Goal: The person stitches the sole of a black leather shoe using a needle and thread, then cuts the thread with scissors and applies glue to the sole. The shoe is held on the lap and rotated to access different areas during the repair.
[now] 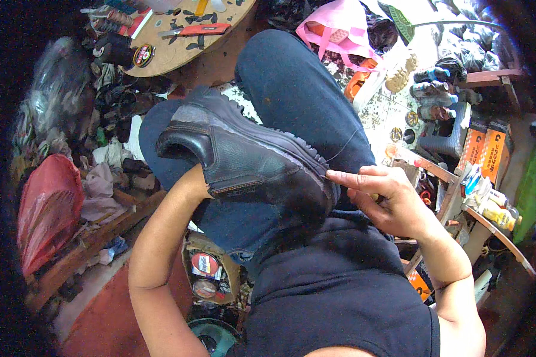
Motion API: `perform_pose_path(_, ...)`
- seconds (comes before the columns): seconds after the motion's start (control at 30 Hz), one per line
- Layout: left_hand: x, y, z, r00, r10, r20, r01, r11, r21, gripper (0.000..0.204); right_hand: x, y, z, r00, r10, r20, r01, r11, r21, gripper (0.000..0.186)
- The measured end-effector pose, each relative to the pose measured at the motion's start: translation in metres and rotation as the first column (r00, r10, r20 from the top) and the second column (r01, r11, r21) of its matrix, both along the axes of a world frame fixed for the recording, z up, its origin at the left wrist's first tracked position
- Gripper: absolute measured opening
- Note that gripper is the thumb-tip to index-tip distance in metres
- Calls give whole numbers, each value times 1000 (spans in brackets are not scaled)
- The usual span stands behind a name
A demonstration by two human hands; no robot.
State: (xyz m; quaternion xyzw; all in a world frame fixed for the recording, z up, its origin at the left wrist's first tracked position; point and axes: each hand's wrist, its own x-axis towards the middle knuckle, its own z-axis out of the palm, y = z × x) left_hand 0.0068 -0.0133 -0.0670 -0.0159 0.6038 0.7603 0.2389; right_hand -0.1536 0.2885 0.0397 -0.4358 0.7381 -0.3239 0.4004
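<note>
A black leather shoe (256,172) with stitching and a thick ridged sole lies on its side across my bent, jean-covered legs. My left hand (195,180) reaches into its opening, fingers hidden inside. At the toe end, my right hand (380,193) has its index finger stretched onto the sole's edge; the other fingers curl round a small yellowish item that I cannot make out. A thin thread (345,146) arches up from the sole near that fingertip, across the dark denim.
A round board (190,53) with a red-handled knife (208,30) stands ahead. Bags and scraps (47,214) crowd the left. On the right are small bottles (435,89), orange boxes (491,152) and a wooden shelf (503,241). A box of tins (208,268) sits below my legs.
</note>
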Motion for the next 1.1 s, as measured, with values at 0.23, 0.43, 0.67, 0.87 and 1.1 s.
perform_pose_path(0.23, 0, 2, -8, 1000, 0, 9, 1, 995, -95, 50, -6, -8, 2, 969, 123, -214, -121, 992, 25, 49)
perform_pose_path(0.43, -9, 4, 0, 999, -35, -23, 33, 995, -91, 52, -20, -15, -8, 980, 151, -127, -159, 986, -54, 46)
perform_pose_path(0.67, -8, 8, -3, 999, 23, 34, -20, 995, -95, 52, -19, -1, -25, 992, 85, 94, -74, 991, -111, 45)
perform_pose_path(0.87, -3, 6, -13, 992, 84, 97, -88, 995, 46, 48, -19, -3, -24, 994, 109, 20, -110, 994, 30, 45)
perform_pose_path(1.1, -3, 11, -22, 995, -81, -63, 72, 988, -136, 45, -31, -30, -4, 873, 384, -300, -337, 921, 198, 33)
